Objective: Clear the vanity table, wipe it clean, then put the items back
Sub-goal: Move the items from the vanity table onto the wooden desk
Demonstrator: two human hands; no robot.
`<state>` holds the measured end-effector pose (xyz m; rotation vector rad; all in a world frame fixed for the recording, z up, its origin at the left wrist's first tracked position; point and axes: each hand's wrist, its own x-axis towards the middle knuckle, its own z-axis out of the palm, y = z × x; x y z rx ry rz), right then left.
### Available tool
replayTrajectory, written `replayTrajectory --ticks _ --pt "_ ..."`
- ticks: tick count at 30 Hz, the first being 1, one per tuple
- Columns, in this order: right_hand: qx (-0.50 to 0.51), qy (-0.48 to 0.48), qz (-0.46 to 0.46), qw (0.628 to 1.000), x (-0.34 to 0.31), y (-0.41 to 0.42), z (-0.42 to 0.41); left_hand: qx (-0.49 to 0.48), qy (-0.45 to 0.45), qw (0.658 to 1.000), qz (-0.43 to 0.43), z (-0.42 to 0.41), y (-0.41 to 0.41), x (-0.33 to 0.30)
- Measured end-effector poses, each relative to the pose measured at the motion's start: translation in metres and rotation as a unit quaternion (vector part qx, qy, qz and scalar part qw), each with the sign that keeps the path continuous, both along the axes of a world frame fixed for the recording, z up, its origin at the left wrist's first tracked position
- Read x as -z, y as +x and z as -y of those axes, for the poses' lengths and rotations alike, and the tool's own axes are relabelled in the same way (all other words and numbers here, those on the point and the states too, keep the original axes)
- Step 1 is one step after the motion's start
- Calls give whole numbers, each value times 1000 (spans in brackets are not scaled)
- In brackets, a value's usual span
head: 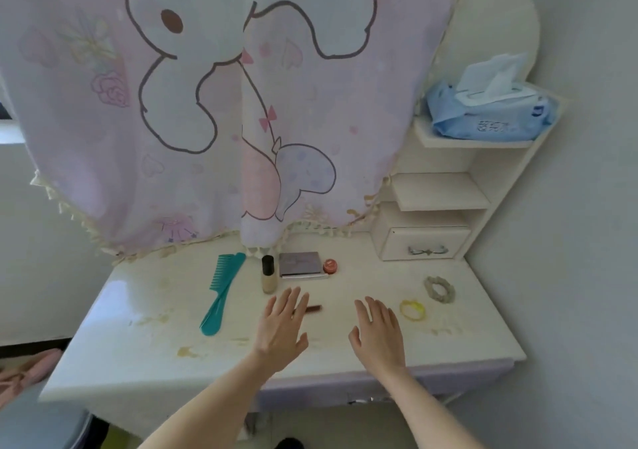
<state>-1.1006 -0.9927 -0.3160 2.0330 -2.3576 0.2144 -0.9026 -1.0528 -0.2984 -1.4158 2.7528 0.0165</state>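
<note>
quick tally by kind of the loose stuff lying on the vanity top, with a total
Combs: 1, the teal plastic wide-tooth comb
Makeup items: 4, the beige foundation bottle with black cap, the grey flat palette, the small red round jar, the brown slim stick partly under the left hand
Hair ties: 2, the yellow hair tie, the grey-beige fabric scrunchie
Total: 7

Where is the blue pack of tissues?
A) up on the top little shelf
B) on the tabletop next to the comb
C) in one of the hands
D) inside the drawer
A: the blue tissue pack sits on the top shelf at the right of the vanity, above the drawer and well away from the teal comb.
</note>
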Motion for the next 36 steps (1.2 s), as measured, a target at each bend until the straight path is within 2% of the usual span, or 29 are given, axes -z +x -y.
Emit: replayTrajectory --ticks 2,10,13,17,26,32,35,36 --pt "6 15 7 1000 13 -6 18 -7 19 1000 23 23 0 12" --pt "32 69 33 997 54 -20 64 65 53 990 117 78 -14 54" --pt "22 90 45 995 61 -22 75 68 74 992 82 93 -18 68" --pt "18 87 54 995 63 -33 93 107 30 994 -8 116 -25 82" --pt "22 78 26 996 55 -63 110 91 -24 996 0 140 -47 83" --pt "63 44 -3 997 56 -97 94 105 -5 994 -41 136 -40 84" --pt "80 32 -21 996 57 -118 74 59 45 995 -63 131 -45 82" --pt "87 33 -24 995 57 -123 69 53 29 995 -74 128 -45 82"
